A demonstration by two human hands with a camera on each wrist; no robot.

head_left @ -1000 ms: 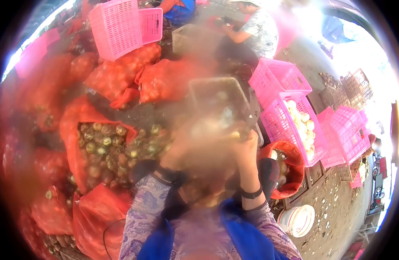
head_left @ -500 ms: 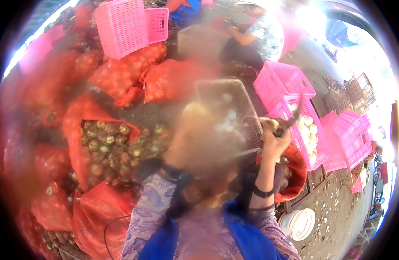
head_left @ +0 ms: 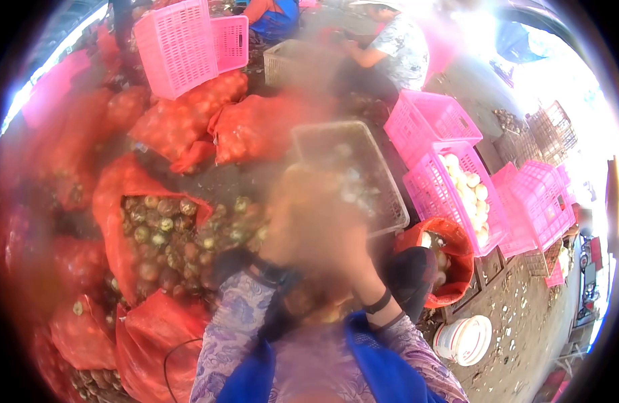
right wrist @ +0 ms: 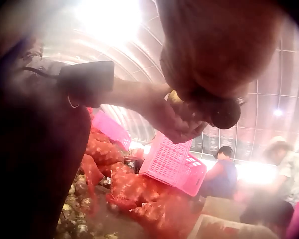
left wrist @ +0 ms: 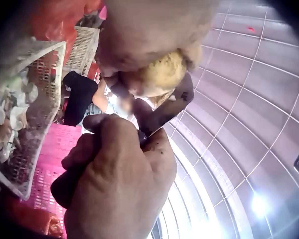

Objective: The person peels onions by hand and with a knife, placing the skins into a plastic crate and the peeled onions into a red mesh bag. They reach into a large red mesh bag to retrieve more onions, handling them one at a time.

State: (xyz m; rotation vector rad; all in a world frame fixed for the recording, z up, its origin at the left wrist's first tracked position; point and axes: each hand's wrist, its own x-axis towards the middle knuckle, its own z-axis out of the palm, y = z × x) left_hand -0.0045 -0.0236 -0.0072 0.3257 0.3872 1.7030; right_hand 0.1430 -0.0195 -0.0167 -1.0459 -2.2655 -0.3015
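My left hand (left wrist: 154, 30) grips a yellowish onion (left wrist: 164, 74) that shows below its fingers in the left wrist view. My right hand (left wrist: 122, 169) is wrapped round the dark handle of a knife (left wrist: 172, 107), whose flat blade lies right at the onion. In the right wrist view the round end of the knife handle (right wrist: 225, 114) sticks out under my right hand, with my left hand and a sliver of onion behind. Both hands meet in front of my body in the head view, where a blur hides the onion and blade.
An open red mesh sack of unpeeled onions (head_left: 158, 235) spills at left. Ahead stands a grey crate (head_left: 390, 191) with pale pieces in it. Pink crates (head_left: 423, 181), one with peeled onions (head_left: 469, 195), a red-lined bucket (head_left: 460, 279) and a white bucket (head_left: 467, 341) are at right.
Half a second ago my right hand was out to the right with the knife raised near the pink crate. It has come back in to my left hand, and the hands overlap again.
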